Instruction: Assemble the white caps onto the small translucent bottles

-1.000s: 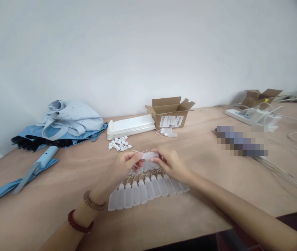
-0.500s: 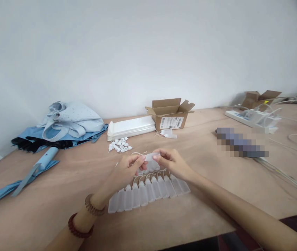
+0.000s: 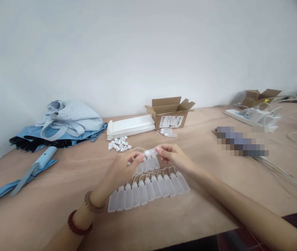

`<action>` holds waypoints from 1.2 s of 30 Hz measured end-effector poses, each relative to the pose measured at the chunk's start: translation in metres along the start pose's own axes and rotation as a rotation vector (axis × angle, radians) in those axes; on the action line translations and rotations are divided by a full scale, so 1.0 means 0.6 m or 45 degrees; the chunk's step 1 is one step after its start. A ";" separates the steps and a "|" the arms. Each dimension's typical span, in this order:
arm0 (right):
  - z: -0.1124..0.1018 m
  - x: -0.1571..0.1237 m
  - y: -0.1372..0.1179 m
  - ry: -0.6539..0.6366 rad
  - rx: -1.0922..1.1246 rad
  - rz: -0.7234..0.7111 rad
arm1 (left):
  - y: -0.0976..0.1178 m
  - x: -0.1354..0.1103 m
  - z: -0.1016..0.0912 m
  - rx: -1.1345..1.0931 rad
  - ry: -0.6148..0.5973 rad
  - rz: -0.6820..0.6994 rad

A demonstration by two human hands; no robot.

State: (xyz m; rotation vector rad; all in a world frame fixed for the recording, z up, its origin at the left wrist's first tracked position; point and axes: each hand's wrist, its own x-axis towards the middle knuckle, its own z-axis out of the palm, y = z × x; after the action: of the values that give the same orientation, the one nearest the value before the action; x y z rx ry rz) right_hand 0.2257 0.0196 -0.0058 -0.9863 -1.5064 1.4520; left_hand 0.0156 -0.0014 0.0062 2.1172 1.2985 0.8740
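Observation:
Above the table, a small translucent plastic bottle (image 3: 152, 152) lies nearly level between my hands. My right hand (image 3: 173, 155) is closed, pinching its base end between thumb and fingers. My left hand (image 3: 129, 165) is closed at its neck end, where a thin pale cord (image 3: 138, 149) loops up; the exact grip of the fingertips is partly hidden. Below my hands lies a short row of similar bottles (image 3: 152, 164), partly covered by my left hand. Nearer to me, a longer row of bottles (image 3: 143, 193) lies side by side, with cord loops at their necks.
White pointed caps (image 3: 119, 144) lie heaped beyond my left hand. Behind stand white flat packages (image 3: 131, 126), an open cardboard box (image 3: 170, 116) and a few loose bottles (image 3: 169, 134). A blue umbrella (image 3: 46, 157) lies left; a power strip (image 3: 250, 118) and cables are right.
The held bottle has turned, so its neck now shows between my hands. My right hand has risen slightly, and my left fingers have shifted a little left. More of the short row shows.

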 end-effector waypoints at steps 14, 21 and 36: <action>-0.142 0.064 0.060 0.620 -0.874 -0.230 | -0.146 0.024 -0.071 0.548 0.257 -0.130; -0.169 0.077 0.081 0.607 -1.055 -0.206 | -0.150 0.030 -0.060 0.525 0.207 -0.062; -0.173 0.082 0.089 0.628 -1.202 -0.296 | -0.142 0.029 -0.052 0.544 0.205 -0.196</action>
State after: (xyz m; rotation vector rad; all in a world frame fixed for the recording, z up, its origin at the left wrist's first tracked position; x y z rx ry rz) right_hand 0.3039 0.1054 -0.0559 -1.4952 -1.8360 0.2249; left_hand -0.0513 0.0525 -0.0281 2.2531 1.8424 0.7654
